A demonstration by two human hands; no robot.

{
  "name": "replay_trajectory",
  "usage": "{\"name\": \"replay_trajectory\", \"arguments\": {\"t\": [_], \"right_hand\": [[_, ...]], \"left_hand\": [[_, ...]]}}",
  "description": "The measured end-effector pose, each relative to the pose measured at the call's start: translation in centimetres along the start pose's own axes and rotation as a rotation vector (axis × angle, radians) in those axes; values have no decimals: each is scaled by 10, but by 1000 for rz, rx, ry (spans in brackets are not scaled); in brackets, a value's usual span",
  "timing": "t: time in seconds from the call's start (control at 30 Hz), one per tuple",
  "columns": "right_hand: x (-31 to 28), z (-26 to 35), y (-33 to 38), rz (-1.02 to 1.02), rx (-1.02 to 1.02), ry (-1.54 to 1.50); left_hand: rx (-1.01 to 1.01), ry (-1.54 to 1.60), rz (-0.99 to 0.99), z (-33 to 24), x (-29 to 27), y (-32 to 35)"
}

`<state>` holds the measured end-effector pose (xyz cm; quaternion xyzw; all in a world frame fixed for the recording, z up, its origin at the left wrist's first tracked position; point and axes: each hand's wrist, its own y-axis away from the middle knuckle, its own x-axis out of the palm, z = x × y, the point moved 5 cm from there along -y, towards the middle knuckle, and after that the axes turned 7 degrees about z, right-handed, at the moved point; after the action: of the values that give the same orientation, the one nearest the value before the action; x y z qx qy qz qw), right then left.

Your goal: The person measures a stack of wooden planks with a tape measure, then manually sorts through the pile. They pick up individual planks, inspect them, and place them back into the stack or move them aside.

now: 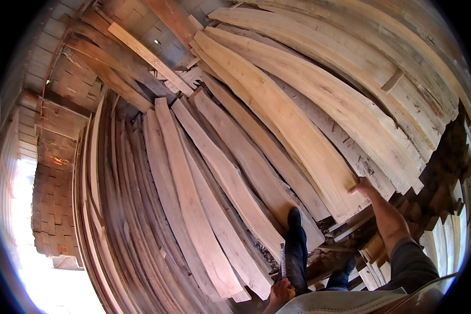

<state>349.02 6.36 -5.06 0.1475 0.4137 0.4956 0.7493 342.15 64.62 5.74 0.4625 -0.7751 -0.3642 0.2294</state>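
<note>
My left hand point(279, 291) is low in the picture, closed around a tape measure point(291, 293) with some yellow on its case. A short length of its blade point(283, 261) sticks up beside my leg. My right hand point(363, 187) grips the right edge of a long pale plank point(303, 133) near its close end, the arm reaching out from the lower right. The underside of that grip is hidden. Left of this plank lies a darker wavy-edged board point(246, 149), with my shoe point(294, 216) on its near part.
More rough boards point(199, 209) lie side by side, and a dense stack point(125, 209) fills the left. Wide planks point(340, 99) are piled on the right. Cut board ends point(445, 235) stand at lower right. A brick wall point(52, 209) and a bright opening point(52, 285) are far left.
</note>
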Motion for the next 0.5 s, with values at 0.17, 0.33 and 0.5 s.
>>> {"name": "replay_trajectory", "arguments": {"t": [0.17,0.33,0.5], "right_hand": [[36,15,27,11,27,-119],[28,29,47,58,67,2],[-9,58,97,-95,-34,91]], "left_hand": [[-149,31,-19,-44,16,22],[-83,-93,-2,-72,38,27],[101,-262,-32,-37,38,18]]}}
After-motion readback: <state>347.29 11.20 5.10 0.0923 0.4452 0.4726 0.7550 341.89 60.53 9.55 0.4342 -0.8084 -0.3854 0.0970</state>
